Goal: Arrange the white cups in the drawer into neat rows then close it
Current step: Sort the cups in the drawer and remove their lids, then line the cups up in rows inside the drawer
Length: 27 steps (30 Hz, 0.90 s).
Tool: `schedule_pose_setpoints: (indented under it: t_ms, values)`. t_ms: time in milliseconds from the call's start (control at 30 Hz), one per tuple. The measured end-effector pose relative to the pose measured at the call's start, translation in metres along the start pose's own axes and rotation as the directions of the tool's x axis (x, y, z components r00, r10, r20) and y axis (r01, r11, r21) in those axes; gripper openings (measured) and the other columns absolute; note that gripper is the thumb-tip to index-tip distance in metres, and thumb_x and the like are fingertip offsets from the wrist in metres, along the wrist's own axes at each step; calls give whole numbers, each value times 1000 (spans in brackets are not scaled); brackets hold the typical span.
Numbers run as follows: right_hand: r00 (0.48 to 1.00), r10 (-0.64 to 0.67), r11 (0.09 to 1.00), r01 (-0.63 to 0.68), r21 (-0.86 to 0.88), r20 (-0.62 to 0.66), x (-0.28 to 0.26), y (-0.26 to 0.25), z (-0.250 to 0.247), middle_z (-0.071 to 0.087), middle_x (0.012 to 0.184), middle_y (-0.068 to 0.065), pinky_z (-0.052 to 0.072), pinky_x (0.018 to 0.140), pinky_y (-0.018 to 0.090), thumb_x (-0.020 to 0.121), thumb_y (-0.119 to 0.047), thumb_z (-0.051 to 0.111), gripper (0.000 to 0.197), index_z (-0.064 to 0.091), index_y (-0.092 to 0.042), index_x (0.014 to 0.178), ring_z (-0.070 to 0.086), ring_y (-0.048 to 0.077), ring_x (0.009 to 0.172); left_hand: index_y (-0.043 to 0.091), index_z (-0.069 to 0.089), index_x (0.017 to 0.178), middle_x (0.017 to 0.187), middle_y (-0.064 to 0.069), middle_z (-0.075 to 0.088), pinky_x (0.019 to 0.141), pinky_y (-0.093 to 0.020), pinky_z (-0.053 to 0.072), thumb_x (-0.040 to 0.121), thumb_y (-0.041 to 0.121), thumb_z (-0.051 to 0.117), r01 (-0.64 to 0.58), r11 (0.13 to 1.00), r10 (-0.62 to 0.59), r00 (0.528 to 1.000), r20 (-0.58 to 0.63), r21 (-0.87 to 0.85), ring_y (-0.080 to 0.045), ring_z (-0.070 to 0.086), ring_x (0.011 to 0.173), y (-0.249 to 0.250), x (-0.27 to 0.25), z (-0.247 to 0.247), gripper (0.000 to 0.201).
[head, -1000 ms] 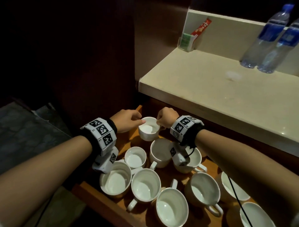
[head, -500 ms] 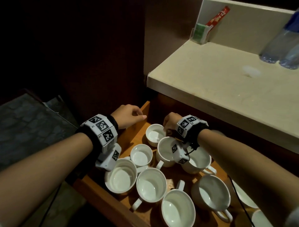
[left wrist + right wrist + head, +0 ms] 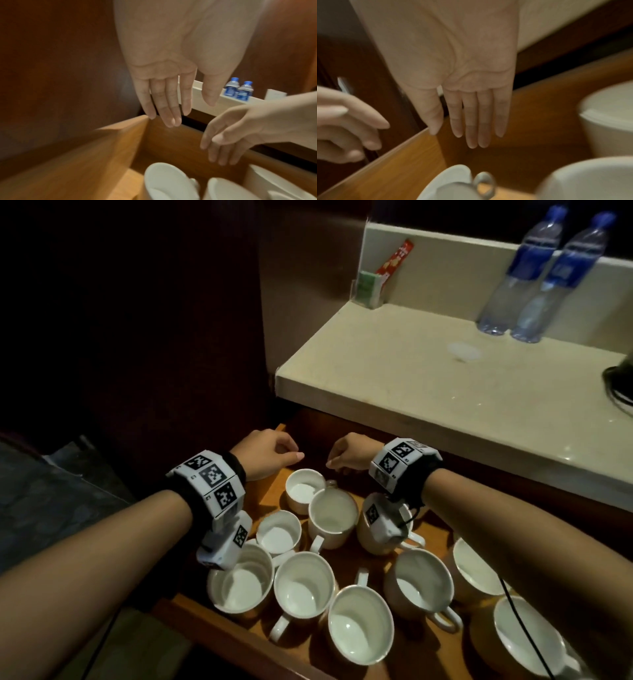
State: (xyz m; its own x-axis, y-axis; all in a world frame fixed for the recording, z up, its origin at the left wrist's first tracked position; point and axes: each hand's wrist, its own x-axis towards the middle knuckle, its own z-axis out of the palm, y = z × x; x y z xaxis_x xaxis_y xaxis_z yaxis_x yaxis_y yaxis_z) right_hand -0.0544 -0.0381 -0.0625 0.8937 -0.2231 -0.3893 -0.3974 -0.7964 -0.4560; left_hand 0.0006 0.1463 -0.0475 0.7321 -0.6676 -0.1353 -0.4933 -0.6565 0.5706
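**Op:** Checking against a second ago: both hands were pinching the small white ceramic cup (image 3: 304,490) at the back-left corner of the open wooden drawer (image 3: 270,498). Now it's set down and they've let go.

**Eng:** Hand state, left to right?

**Op:** My left hand (image 3: 265,453) hovers over the drawer's left wall, fingers straight and relaxed in the wrist view, holding nothing. My right hand (image 3: 349,455) hangs just beside it over the back edge, fingers (image 3: 471,121) straight too, also empty. The two are near each other but not touching.

**Eng:** Cup position OK?

**Op:** Upright in the corner, handle toward the taller white mug (image 3: 333,517) right next to it. Can't tell if they touch.

**Eng:** Rows done?

**Op:** I'd say no. The other white mugs (image 3: 303,585) nearer the front sit staggered, handles pointing different ways. Drawer's fully out. Two clear plastic water bottles (image 3: 548,272) on the cream stone counter (image 3: 428,385) aren't involved.
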Motion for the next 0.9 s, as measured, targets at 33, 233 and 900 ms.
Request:
schedule_pose_setpoints:
  t_ms: [33,233,900]
  values:
    - [1000,-3,1000,3,9,-12,-7,2,-3,67,86,4,43,53,15,88,-23,63,24,69,-7,104,61,11,70,15,62,116,119,-3,63,86,-23,42,90,35,57,-9,1000,9,1000,6,-2,-14,56,112,3,0,1,33]
    - [997,47,999,-46,13,-62,-46,28,-9,69,89,6,47,58,20,91,-23,59,22,68,-8,104,60,13,72,12,64,115,115,-4,65,87,-25,46,89,38,57,-24,999,19,995,99,42,-17,60,107,25,3,10,38]
    - [988,128,986,-136,100,81,-9,31,25,54,137,6,30,108,32,99,-51,21,61,59,-12,128,48,23,128,-12,48,121,95,-28,66,78,-38,50,92,4,43,447,893,-378,808,451,-53,-35,63,81,-3,26,55,33]
